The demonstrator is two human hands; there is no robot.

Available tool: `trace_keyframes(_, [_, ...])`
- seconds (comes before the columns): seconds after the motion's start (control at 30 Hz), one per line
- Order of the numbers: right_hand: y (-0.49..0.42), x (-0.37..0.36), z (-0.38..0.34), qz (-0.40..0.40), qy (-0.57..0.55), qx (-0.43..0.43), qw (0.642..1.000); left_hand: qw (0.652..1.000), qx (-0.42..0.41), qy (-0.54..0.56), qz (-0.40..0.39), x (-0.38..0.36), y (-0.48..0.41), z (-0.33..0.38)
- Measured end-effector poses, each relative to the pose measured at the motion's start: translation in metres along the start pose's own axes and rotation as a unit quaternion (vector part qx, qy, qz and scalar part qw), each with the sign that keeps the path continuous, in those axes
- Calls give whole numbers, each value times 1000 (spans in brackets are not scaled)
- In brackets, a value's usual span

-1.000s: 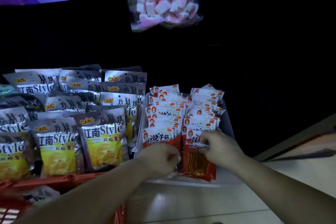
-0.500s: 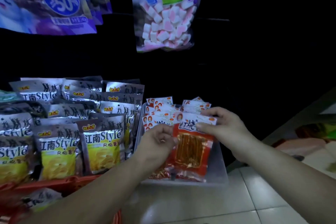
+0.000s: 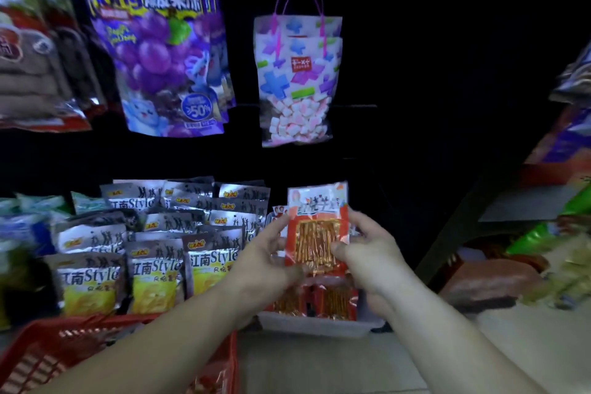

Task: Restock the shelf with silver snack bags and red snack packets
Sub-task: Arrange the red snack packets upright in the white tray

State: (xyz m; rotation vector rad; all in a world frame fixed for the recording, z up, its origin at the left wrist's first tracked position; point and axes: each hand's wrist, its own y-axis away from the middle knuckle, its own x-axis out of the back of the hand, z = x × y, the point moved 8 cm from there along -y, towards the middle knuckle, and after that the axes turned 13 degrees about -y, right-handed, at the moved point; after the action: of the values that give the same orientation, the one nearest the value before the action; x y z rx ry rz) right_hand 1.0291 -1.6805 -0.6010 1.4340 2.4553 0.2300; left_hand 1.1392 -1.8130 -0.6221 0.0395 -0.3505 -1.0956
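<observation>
Right-edge goods (image 3: 566, 253) blurred; tray (image 3: 316, 326) mostly hidden by hands.

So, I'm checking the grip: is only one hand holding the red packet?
No, both the left hand and right hand hold the red packet by its sides.

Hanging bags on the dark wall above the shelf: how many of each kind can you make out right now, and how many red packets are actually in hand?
Purple grape jelly bag (more may hang behind it): 1
Marshmallow bag with pink handles: 1
Red snack packet held up between left hand and right hand: 1
Total: 3
</observation>
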Motion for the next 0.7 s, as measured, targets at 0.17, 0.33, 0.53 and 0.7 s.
trace_keyframes(0.17, [1,19,14,-8,-75,-70,995,994,-68,-80,5,-19,8,11])
trace_keyframes(0.33, [-9,33,14,-45,-58,-70,995,935,-125,-297,146,-17,5,3])
trace_keyframes(0.53, [-33,17,31,-53,-20,-71,996,934,-227,-246,128,-34,-10,13])
trace_keyframes(0.7, [-40,8,39,-57,1,-66,996,996,-50,52,46,-22,-40,-20])
